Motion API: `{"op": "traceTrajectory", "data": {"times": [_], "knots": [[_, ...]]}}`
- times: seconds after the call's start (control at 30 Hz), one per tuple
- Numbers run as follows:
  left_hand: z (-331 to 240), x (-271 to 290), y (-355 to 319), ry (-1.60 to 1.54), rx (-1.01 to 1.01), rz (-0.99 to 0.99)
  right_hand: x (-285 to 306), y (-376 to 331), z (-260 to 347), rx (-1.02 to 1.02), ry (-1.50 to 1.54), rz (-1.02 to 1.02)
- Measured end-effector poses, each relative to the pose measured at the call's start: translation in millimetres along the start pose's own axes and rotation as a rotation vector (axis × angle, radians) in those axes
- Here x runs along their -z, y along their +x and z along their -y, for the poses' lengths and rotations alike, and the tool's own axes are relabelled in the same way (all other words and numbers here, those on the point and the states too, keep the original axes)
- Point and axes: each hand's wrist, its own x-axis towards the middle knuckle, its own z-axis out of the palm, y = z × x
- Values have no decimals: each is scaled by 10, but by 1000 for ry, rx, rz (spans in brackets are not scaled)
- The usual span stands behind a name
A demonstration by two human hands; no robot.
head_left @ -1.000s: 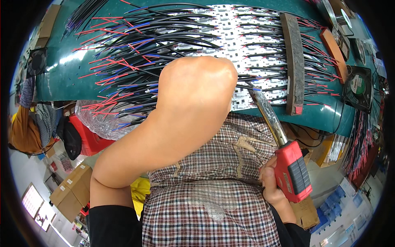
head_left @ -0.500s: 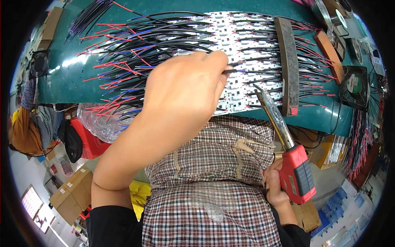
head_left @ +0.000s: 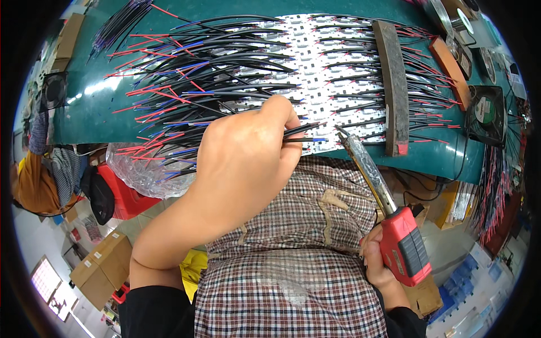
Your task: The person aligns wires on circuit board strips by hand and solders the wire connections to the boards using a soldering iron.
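Note:
My left hand [head_left: 248,149] is closed, pinching black wires [head_left: 304,139] whose ends, one of them blue, point right over the lower part of a white circuit-board panel [head_left: 307,53]. Rows of black wires with red and blue ends run off both sides of the panel. A soldering iron [head_left: 404,250] with a red and black handle is gripped in my right hand [head_left: 376,259]. Its dark tip sits close to the held wire ends, just above the board; whether it touches anything I cannot tell. My left hand covers part of the left-hand wires.
A dark metal bar [head_left: 393,84] lies across the right-hand wires. Beyond it are an orange block [head_left: 449,73], a solder spool [head_left: 463,25] and a black fan [head_left: 486,115]. A wire bundle [head_left: 121,25] lies at far left. Clear plastic [head_left: 141,172] hangs at the table's near edge.
My left hand has moved down toward the panel's near edge with the wires. The soldering iron's tip has shifted slightly left and down, nearer to the wire ends.

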Motion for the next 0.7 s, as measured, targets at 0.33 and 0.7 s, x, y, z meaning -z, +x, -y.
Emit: {"op": "traceTrajectory", "data": {"times": [0.33,0.7], "knots": [[9,-100,13,119,-53,-20,-52,22,-2,32,-84,37],[30,-169,19,140,-79,-39,-126,95,-3,68,-33,14]]}}
